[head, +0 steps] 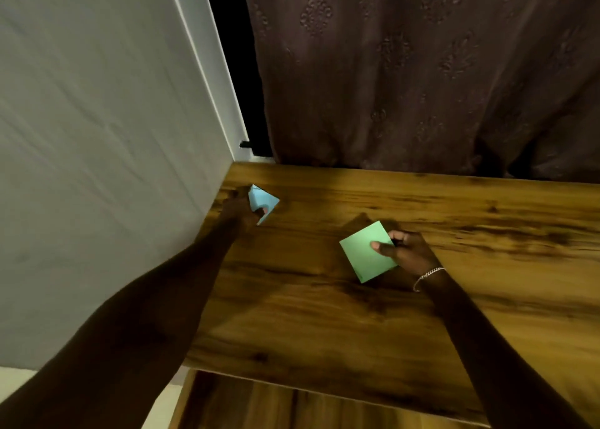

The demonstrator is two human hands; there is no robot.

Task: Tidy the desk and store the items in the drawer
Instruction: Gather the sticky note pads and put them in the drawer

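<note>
My left hand [242, 212] reaches to the desk's far left corner and grips a light blue pad of sticky notes [263, 201], tilted up off the wood. My right hand [406, 250] holds a green pad of sticky notes [365, 251] near the middle of the wooden desk [324, 315], thumb on top of the pad, which is tilted slightly. A silver bracelet sits on that wrist. Below the desk's front edge a wooden surface [259, 406] shows; I cannot tell if it is the drawer.
A grey wall [97, 169] runs along the desk's left side. A dark patterned curtain [422, 71] hangs behind the desk's far edge, with a dark gap beside it.
</note>
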